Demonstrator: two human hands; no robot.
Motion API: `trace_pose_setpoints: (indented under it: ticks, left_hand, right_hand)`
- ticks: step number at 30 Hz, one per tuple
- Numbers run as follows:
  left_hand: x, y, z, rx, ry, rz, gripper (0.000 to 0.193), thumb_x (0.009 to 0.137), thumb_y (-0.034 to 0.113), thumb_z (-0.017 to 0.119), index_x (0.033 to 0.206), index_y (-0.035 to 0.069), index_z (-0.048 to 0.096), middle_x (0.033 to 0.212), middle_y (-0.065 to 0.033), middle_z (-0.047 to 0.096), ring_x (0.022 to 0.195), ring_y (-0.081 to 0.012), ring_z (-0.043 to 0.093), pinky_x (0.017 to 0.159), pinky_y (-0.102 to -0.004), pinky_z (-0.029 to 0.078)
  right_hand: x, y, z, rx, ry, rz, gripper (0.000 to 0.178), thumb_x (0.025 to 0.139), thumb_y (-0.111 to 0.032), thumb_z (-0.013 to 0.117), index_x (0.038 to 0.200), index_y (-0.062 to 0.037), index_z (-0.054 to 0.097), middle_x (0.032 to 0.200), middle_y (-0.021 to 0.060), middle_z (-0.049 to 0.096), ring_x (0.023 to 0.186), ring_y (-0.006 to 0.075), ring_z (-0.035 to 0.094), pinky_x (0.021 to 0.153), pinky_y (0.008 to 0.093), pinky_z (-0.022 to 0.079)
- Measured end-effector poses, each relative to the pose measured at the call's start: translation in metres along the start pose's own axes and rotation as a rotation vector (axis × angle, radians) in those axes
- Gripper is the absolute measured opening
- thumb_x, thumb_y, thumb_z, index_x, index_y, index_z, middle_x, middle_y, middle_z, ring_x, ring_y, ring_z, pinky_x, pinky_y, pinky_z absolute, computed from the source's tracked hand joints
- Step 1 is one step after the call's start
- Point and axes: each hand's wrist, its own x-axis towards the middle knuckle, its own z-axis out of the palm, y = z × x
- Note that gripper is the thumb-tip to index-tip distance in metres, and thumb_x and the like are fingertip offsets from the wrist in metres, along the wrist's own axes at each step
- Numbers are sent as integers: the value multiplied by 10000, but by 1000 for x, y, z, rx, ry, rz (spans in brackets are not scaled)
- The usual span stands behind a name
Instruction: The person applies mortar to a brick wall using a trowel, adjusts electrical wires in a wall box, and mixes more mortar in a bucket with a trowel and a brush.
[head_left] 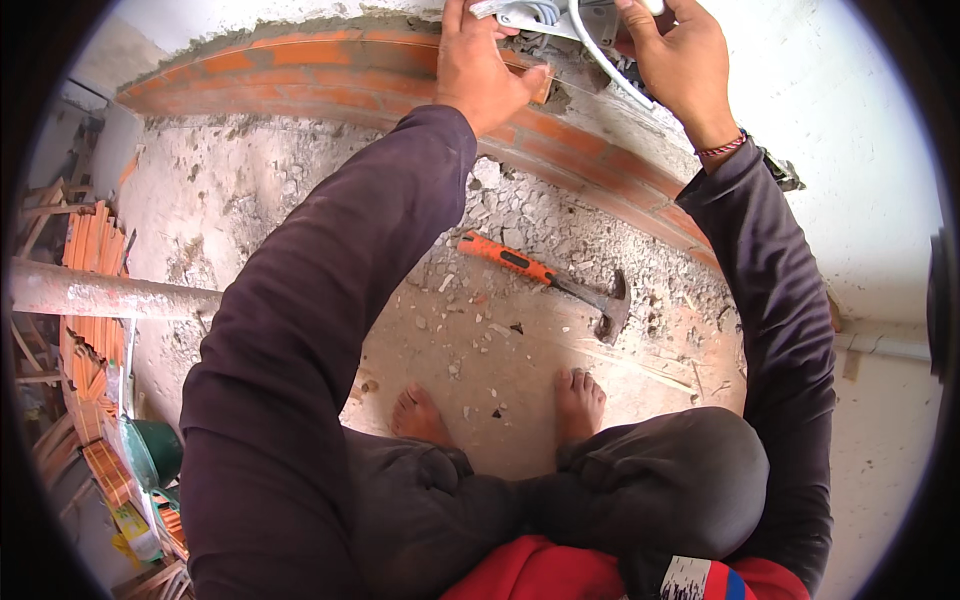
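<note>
Up at the wall, at the top of the head view, my left hand is closed around the left side of a white plate-like fitting, cut off by the upper edge. My right hand grips the fitting's right side, thumb on top. A white cable loops out between my hands and hangs down toward the brick ledge. Darker pieces behind the cable are too small to make out. On the floor below lies a claw hammer with an orange and black handle, touched by neither hand.
A low orange brick course runs along the wall, with broken mortar rubble at its foot. At the left are a round pole, stacked orange bricks and a green bucket. My bare feet stand near the hammer.
</note>
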Motion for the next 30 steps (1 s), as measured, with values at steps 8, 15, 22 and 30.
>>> trace_pose_setpoints:
  ticks: [8,15,22,30]
  left_hand:
    - [-4,3,9,-97,23,-192,572,640,233,880,1046,-42,586,970,-213,634,1088,-385,572,1007,-466,431]
    - [-1,22,12,-307,42,-318,635,690,187,849,1171,-52,512,1023,-241,643,998,-399,624,857,-463,501]
    - [6,6,27,45,79,-304,585,725,141,804,1179,-67,497,950,-278,656,918,-467,632,820,-496,497]
    - [17,6,17,159,53,-268,424,751,111,743,1068,-71,527,848,-307,649,876,-487,630,792,-529,480]
  right_hand:
    - [-2,0,7,40,47,32,87,959,-88,620,982,-5,634,686,5,603,580,78,552,529,248,464]
    - [-3,-1,7,-20,69,26,122,956,-113,629,1010,-3,638,679,19,615,580,83,560,527,261,461]
    - [-6,1,11,2,97,17,114,944,-111,635,993,-9,644,679,26,625,579,97,571,546,266,460]
    - [-8,1,13,-24,113,-52,94,942,-101,638,987,-19,640,668,20,616,585,96,582,535,262,455]
